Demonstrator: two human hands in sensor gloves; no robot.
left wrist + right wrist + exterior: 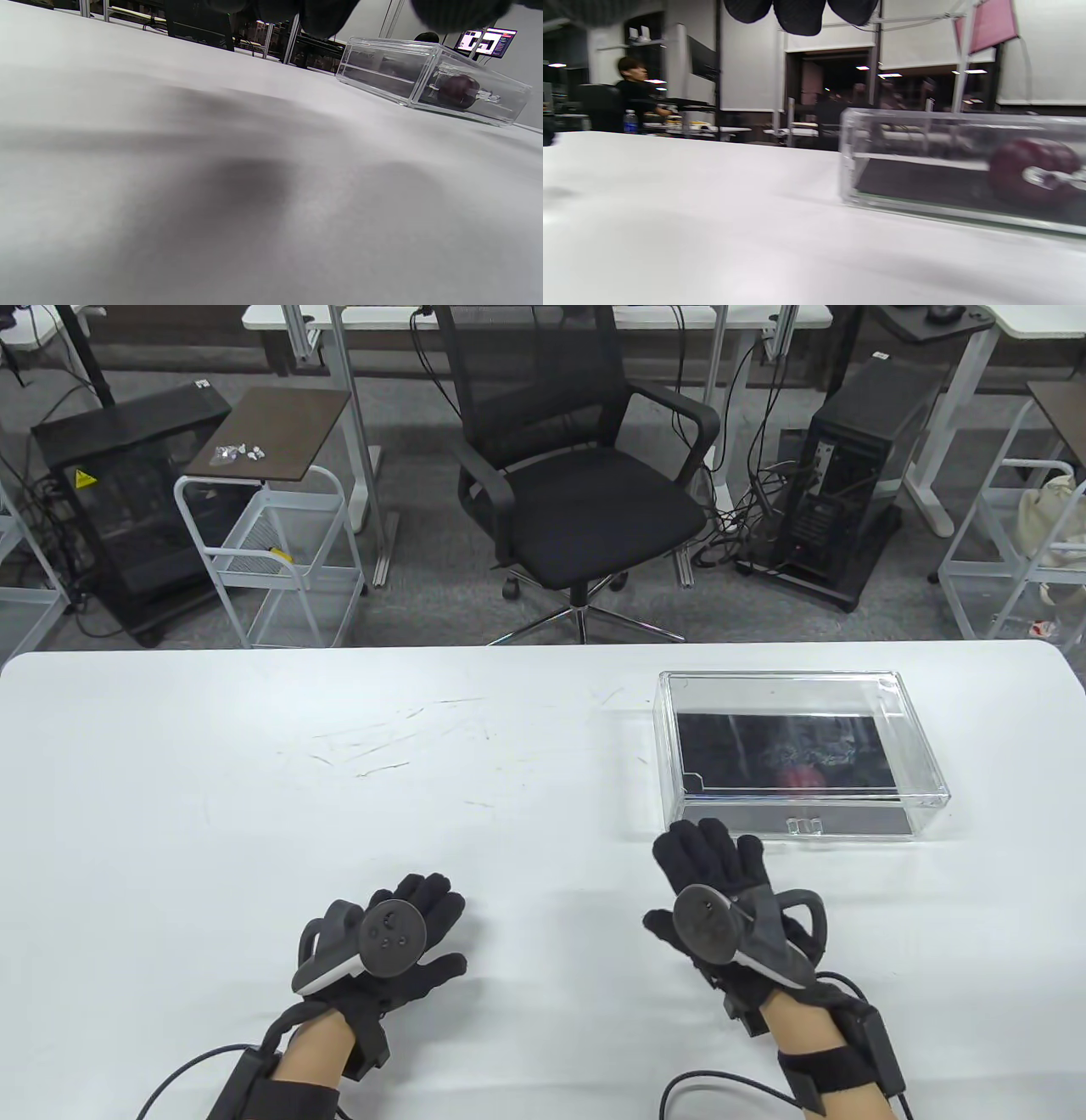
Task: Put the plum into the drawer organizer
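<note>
The clear drawer organizer [920, 780] stands on the white table at the right, its drawer pushed in. The dark red plum [797, 774] lies inside it, behind the front handle; it also shows in the left wrist view [458, 90] and the right wrist view [1031, 167]. My right hand [708, 861] rests on the table just in front of the organizer's left front corner, fingers spread, holding nothing. My left hand [420, 903] lies flat on the table at the lower left, empty. The organizer also shows in the left wrist view [382, 67] and the right wrist view [903, 169].
The white table [339, 780] carries only the organizer and my hands. Beyond its far edge stand a black office chair [577, 475], a white cart [263, 551] and a computer tower [857, 483].
</note>
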